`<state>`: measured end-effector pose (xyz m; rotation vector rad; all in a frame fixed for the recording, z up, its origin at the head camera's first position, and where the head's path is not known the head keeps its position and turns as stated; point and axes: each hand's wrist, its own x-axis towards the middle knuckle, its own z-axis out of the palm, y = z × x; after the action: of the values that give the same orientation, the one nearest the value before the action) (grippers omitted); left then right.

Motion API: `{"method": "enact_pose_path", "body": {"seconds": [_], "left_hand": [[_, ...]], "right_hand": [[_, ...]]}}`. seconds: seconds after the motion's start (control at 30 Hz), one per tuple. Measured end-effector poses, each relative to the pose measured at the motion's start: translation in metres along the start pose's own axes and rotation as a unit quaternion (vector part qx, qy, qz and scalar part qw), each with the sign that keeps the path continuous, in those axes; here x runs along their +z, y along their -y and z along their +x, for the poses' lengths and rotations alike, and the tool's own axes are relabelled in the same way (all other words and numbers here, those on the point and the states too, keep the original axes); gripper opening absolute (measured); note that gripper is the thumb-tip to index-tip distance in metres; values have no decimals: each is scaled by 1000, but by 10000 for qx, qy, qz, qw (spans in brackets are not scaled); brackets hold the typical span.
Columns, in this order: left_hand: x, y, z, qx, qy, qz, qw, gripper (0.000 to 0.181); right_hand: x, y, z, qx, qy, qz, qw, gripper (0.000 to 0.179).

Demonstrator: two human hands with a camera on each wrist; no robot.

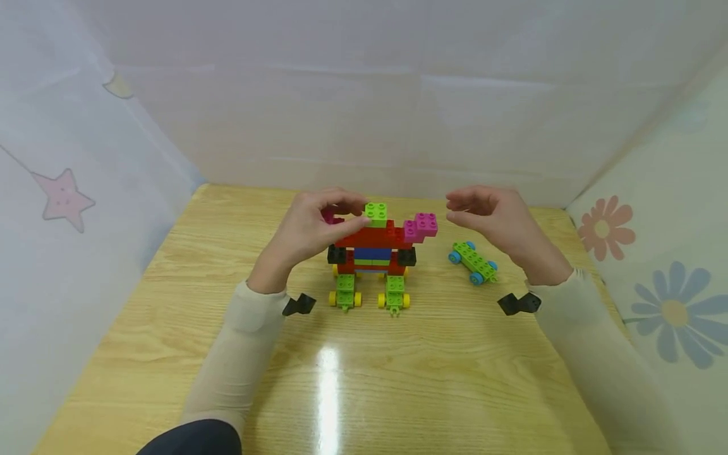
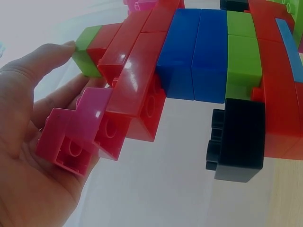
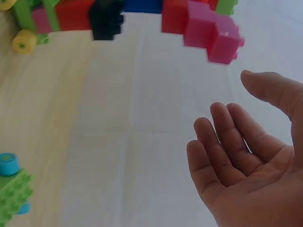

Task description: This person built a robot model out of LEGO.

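Observation:
A toy figure of building bricks stands upright on the table, its body made of red bricks and blue bricks. At its top is a lime green brick, which my left hand pinches between thumb and fingers. Stepped pink bricks stick out on both sides, those on the left partly hidden by my left hand. Black bricks jut from the sides lower down. My right hand is held in the air to the right of the figure, fingers apart from the bricks and holding nothing.
Under the figure are green wheeled bases with yellow wheels. A separate green car base with blue wheels lies to the right, below my right hand. Pale cloth hangs behind the wooden table and along both sides.

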<state>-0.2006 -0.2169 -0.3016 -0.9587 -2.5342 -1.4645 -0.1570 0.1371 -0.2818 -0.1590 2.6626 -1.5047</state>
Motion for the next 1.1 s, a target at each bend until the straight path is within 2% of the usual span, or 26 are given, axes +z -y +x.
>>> {"method": "enact_pose_path", "body": {"seconds": [0.17, 0.37, 0.5, 0.63, 0.87, 1.1], "left_hand": [[-1, 1, -1, 14, 14, 2, 10000, 26], [-3, 1, -3, 44, 21, 27, 10000, 28], [-3, 2, -4, 58, -2, -5, 10000, 28], [-3, 2, -4, 103, 5, -43, 9999, 28], [-1, 4, -4, 195, -6, 37, 9998, 28], [-1, 4, -4, 215, 3, 79, 9997, 28]], "right_hand": [[-5, -32, -7, 449, -53, -40, 9990, 48], [-3, -78, -15, 662, -259, -155, 9974, 54], [0, -108, -19, 784, -304, -297, 9960, 66], [4, -131, -23, 1083, -289, -400, 9929, 82], [13, -150, -29, 1668, -192, -477, 9847, 92], [22, -161, -31, 1903, -73, -640, 9796, 98]]}}
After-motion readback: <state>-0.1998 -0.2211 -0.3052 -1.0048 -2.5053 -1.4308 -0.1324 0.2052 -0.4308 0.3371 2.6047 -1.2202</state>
